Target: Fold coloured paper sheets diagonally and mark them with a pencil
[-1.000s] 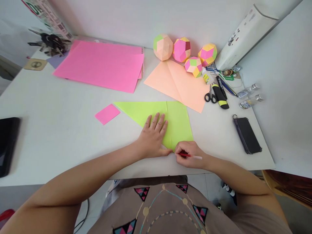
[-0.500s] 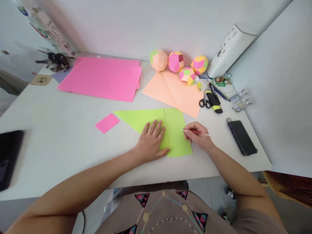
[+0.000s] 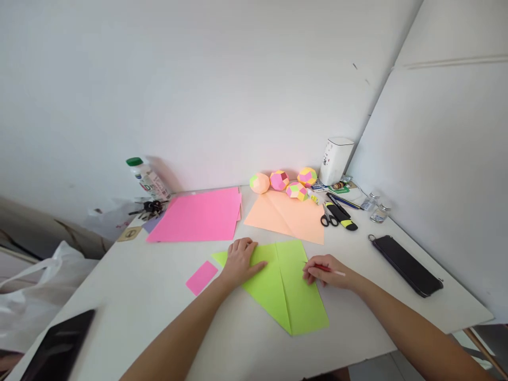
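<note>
A folded lime-green paper sheet [image 3: 293,296] lies on the white table [image 3: 138,296] in front of me. My left hand [image 3: 240,259] rests on its left part, fingers curled down on the paper. My right hand [image 3: 327,272] sits at the sheet's right edge, pinched on a thin red and white pen [image 3: 331,270] whose tip points at the paper.
A small pink paper piece [image 3: 201,277] lies left of the green sheet. Behind are large pink sheets [image 3: 198,214], an orange sheet [image 3: 289,217], several paper polyhedra [image 3: 280,180], scissors [image 3: 328,218], a marker [image 3: 342,218], a phone [image 3: 405,263], a tablet [image 3: 59,346] and keys [image 3: 148,207].
The camera has tilted up, so the wall fills more of the view. My left hand slid toward the sheet's far left part. My right hand with the pen stayed at the right edge.
</note>
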`<state>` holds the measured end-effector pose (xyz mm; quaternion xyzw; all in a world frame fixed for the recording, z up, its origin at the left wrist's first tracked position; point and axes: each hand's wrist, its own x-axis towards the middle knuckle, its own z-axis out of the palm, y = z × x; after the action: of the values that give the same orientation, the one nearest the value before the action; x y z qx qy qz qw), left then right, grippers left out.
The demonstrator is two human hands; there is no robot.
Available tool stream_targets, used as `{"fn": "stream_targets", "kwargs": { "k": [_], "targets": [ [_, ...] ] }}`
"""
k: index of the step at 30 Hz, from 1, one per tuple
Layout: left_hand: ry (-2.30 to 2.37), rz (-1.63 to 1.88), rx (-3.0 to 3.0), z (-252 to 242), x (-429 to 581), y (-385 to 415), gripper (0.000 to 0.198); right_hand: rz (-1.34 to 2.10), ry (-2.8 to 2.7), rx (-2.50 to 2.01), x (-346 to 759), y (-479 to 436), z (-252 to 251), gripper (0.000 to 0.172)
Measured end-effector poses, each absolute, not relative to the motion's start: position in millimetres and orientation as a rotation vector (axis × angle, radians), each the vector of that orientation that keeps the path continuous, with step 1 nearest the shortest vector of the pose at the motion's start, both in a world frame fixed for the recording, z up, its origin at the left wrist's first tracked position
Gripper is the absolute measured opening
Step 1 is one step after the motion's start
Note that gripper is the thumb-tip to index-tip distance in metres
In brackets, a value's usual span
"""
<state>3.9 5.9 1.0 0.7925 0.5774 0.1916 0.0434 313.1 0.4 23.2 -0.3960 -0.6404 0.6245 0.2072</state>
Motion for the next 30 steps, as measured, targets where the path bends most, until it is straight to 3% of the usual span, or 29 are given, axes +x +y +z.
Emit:
{"fn": "stream_targets", "kwargs": {
  "k": [7,17,23,30],
  "targets": [
    [1.778,0.516,2.381,3,10,-5,0.048,1.925,-1.595,-0.947,324,12,23,0.036],
    [1.788,0.468,2.397,5,11,-7,0.055,1.935,-1.459,-0.836,342,22,22,0.035],
    [1.779,0.468,2.399,4,11,-6,0.059,1.767,-1.556,-0.871,346,22,20,0.034],
    [1.767,0.485,2.39,2,10,-6,0.06,1.294,-1.782,-0.886,324,12,7,0.035]
  ]
}}
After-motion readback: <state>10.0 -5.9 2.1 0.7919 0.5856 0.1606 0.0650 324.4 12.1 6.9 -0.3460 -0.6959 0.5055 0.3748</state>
